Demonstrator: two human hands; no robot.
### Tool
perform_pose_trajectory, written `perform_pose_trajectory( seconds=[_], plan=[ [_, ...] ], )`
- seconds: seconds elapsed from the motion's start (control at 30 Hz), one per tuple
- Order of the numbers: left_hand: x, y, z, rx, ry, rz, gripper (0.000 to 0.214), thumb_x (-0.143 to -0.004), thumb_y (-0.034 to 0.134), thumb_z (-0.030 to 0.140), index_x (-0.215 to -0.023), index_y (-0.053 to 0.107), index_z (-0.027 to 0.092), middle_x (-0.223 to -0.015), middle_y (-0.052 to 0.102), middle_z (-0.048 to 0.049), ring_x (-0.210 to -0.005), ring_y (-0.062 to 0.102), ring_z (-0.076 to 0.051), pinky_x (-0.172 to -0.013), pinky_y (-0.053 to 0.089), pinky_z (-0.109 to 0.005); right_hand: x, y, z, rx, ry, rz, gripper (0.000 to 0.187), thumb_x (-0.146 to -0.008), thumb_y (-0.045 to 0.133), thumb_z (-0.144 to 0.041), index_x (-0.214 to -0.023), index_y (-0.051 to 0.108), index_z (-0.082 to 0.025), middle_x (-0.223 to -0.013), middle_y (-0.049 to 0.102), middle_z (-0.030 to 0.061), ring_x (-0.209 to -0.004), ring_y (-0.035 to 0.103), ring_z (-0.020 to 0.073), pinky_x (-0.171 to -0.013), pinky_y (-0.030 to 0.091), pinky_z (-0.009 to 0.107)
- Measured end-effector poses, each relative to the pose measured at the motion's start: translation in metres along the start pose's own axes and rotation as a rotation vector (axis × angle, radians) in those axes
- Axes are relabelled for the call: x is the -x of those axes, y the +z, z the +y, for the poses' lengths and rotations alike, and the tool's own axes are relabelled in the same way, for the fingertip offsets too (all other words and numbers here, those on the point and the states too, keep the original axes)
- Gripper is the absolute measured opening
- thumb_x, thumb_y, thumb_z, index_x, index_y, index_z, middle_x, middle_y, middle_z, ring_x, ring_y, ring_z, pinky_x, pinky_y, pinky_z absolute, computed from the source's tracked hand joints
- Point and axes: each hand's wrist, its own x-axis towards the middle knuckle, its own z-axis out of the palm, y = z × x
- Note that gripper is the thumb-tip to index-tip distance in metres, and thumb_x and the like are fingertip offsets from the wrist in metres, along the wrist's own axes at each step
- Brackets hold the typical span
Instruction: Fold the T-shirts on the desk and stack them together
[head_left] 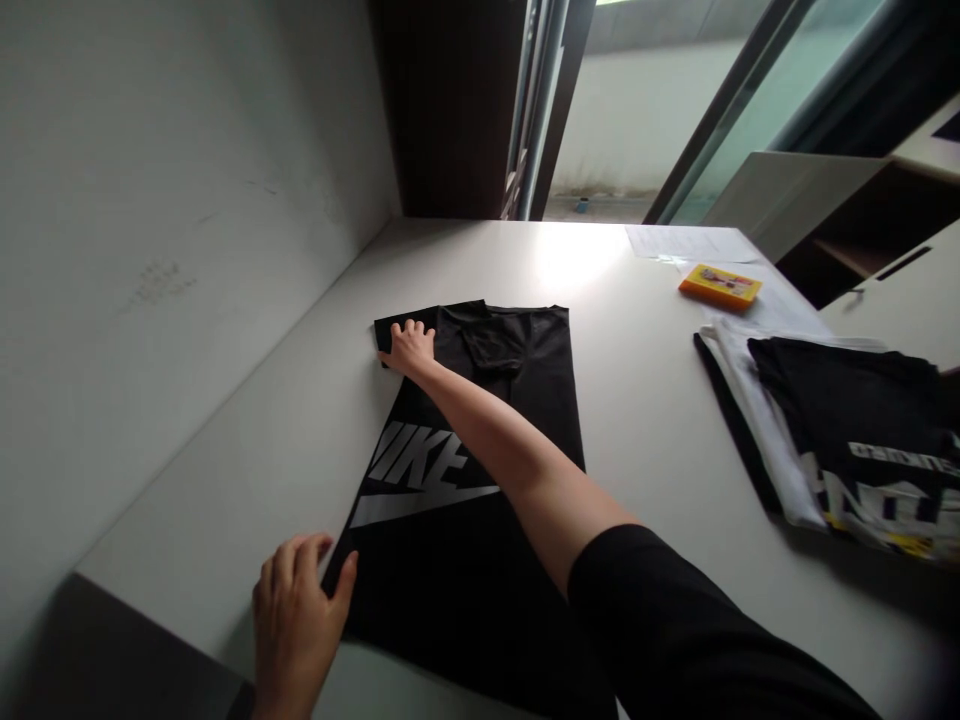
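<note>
A black T-shirt (pixel 480 420) with a large silver logo lies flat on the white table (pixel 300 420), sides folded in. My right hand (pixel 409 347) reaches across it to the far left corner and rests there, fingers closed on the cloth edge near the shoulder. My left hand (pixel 296 610) is at the near left edge of the shirt, thumb and fingers pinching the hem side.
A stack of folded shirts (pixel 847 440), black and white with print, sits at the right. An orange pack (pixel 720 287) and paper sheets (pixel 690 243) lie at the far right. A wall runs along the left; a window and a cabinet stand behind.
</note>
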Motion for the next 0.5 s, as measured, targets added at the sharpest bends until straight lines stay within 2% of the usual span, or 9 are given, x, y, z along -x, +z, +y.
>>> perform_pose_trajectory(
  seconds=[0.13,0.23,0.33,0.4,0.5],
  plan=[
    [0.011,-0.004,0.001,0.144,0.0,-0.09,0.038,-0.102,0.046,0.052,-0.091,0.066,0.022,-0.097,0.067,-0.009,-0.09,0.061,-0.029,-0.085,0.049,-0.043,-0.004,0.008,-0.009,0.017,0.059,0.044,0.03,-0.098,0.05,-0.027,-0.118,0.067,-0.013,-0.13,0.06,0.0223,-0.121,0.05,0.0353,-0.103,0.037,0.053],
    [0.013,-0.006,0.004,0.328,-0.063,-0.157,0.036,-0.101,0.049,0.054,-0.091,0.065,0.023,-0.087,0.068,-0.0039,-0.077,0.063,-0.023,-0.075,0.05,-0.035,-0.014,0.0,0.0,-0.084,0.095,0.035,0.027,-0.098,0.046,-0.023,-0.114,0.067,-0.017,-0.122,0.066,0.0167,-0.114,0.056,0.0314,-0.101,0.038,0.048],
    [0.011,-0.013,0.016,0.521,-0.133,-0.2,0.036,-0.099,0.055,0.057,-0.089,0.061,0.023,-0.074,0.063,0.0018,-0.058,0.057,-0.016,-0.058,0.047,-0.026,-0.028,-0.019,0.023,-0.336,0.18,0.104,0.02,-0.096,0.049,-0.032,-0.104,0.064,-0.022,-0.109,0.068,0.0073,-0.099,0.06,0.025,-0.091,0.044,0.038],
    [0.007,-0.021,0.03,0.646,-0.108,-0.2,0.034,-0.097,0.059,0.055,-0.086,0.058,0.022,-0.073,0.06,0.0027,-0.06,0.057,-0.014,-0.059,0.048,-0.023,-0.034,-0.038,0.045,-0.544,0.25,0.196,0.017,-0.095,0.049,-0.034,-0.093,0.061,-0.023,-0.093,0.066,0.0021,-0.087,0.058,0.0205,-0.082,0.045,0.032],
    [0.001,-0.035,0.06,0.81,0.031,-0.2,0.023,-0.098,0.063,0.04,-0.086,0.055,0.021,-0.077,0.058,0.0024,-0.069,0.06,-0.013,-0.066,0.049,-0.02,-0.032,-0.07,0.086,-0.9,0.34,0.361,0.015,-0.092,0.049,-0.034,-0.081,0.051,-0.023,-0.072,0.051,-0.004,-0.07,0.05,0.0148,-0.068,0.043,0.025]
  ],
)
